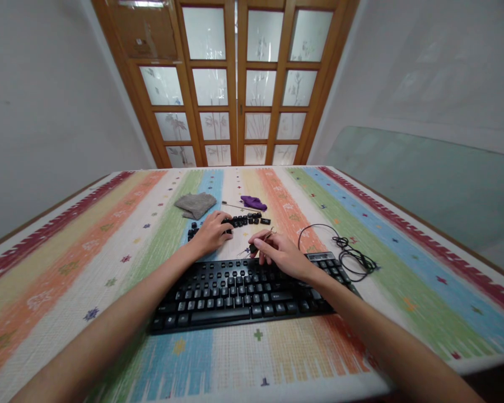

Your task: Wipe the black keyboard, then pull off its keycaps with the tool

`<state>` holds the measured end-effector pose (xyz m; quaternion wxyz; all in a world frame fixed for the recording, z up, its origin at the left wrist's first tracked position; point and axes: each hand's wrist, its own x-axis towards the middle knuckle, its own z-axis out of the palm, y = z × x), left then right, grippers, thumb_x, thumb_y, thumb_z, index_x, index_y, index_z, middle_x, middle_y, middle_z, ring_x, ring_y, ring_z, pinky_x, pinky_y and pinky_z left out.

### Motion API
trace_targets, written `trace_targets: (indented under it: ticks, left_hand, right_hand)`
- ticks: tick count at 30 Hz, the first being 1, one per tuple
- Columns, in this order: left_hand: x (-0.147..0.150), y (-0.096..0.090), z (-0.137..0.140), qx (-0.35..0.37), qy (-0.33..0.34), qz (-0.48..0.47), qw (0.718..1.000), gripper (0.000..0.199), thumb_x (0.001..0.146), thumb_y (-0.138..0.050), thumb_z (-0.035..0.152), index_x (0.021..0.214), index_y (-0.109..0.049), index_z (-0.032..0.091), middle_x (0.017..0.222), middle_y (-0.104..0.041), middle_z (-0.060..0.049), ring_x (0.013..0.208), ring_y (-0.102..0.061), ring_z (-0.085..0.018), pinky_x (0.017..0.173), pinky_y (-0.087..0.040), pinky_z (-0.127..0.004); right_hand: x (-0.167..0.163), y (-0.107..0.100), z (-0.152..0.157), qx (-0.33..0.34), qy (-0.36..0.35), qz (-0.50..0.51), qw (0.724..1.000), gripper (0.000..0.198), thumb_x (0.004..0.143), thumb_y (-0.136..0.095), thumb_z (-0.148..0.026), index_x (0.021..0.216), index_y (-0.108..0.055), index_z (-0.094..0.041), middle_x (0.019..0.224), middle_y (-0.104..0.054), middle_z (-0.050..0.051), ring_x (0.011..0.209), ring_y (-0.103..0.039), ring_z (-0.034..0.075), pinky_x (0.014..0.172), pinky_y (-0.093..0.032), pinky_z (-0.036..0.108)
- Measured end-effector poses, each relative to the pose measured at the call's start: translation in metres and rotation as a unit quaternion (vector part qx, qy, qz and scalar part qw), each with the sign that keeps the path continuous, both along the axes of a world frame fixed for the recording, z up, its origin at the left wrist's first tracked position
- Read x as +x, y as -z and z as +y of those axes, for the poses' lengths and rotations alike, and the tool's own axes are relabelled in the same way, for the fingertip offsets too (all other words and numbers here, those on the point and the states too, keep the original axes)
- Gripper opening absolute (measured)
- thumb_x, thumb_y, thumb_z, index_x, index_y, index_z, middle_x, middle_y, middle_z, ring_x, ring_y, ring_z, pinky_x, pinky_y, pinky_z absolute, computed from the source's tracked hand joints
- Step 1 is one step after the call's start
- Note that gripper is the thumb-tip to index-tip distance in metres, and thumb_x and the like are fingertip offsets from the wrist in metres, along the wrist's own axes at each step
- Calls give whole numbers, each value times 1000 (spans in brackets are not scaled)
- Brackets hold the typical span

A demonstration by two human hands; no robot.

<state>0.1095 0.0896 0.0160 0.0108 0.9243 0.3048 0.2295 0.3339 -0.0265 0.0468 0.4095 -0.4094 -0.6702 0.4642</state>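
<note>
A black keyboard (218, 299) lies in front of me, its upper rows showing bare sockets where keycaps are off. Beyond it, loose black keycaps (246, 220) stand in rows on the cloth. My left hand (212, 232) is among the left end of these rows, its fingers bent around a keycap and partly hiding it. Over the keyboard's back edge, my right hand (277, 252) is closed on a small tool with thin metal wires (242, 253). A dark piece (252, 248) shows at its fingertips; whether it is a keycap or the tool's handle is unclear.
A grey cloth (195, 205) and a purple cloth (254, 202) lie farther back, with a thin rod (239, 206) between them. The keyboard's coiled cable (355, 257) rests at the right. A striped tablecloth (121, 268) covers the table; wood-framed glass doors (239, 84) stand behind.
</note>
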Motion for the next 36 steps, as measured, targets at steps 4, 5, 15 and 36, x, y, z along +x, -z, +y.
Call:
trace_targets:
  ticks: [4, 5, 15, 36]
  left_hand:
    - [-3, 2, 4, -3, -1, -7, 1000, 11, 85, -70, 23, 94, -74, 19, 119, -61, -10, 116, -49, -30, 101, -43, -50]
    - [-4, 3, 4, -3, -2, -8, 1000, 11, 84, -71, 23, 95, -73, 19, 119, -61, -10, 116, -49, -30, 102, -43, -50]
    - [-11, 8, 3, 15, 5, -16, 1000, 12, 86, -68, 22, 97, -73, 18, 119, -60, -11, 114, -50, -29, 102, -44, -49]
    - [-103, -9, -67, 30, -192, -195, 962, 27, 93, -54, 35, 80, -68, 16, 68, -65, -1, 58, -56, -14, 61, -45, -26]
  right_hand:
    - [-1, 0, -4, -8, -7, -7, 1000, 36, 93, -55, -51, 90, -60, -16, 80, -67, 5, 58, -59, 12, 53, -45, 25]
    - [-1, -1, -5, -8, -10, -8, 1000, 36, 94, -54, -51, 90, -60, -16, 81, -67, 5, 59, -59, 12, 53, -44, 25]
    - [-3, -2, -11, -15, -11, -9, 1000, 36, 94, -55, -51, 93, -62, -15, 79, -66, 4, 62, -62, 13, 56, -44, 26]
    - [-11, -1, -35, 49, 1, -77, 996, 30, 97, -55, -35, 78, -67, -16, 84, -69, 5, 69, -65, 14, 65, -47, 27]
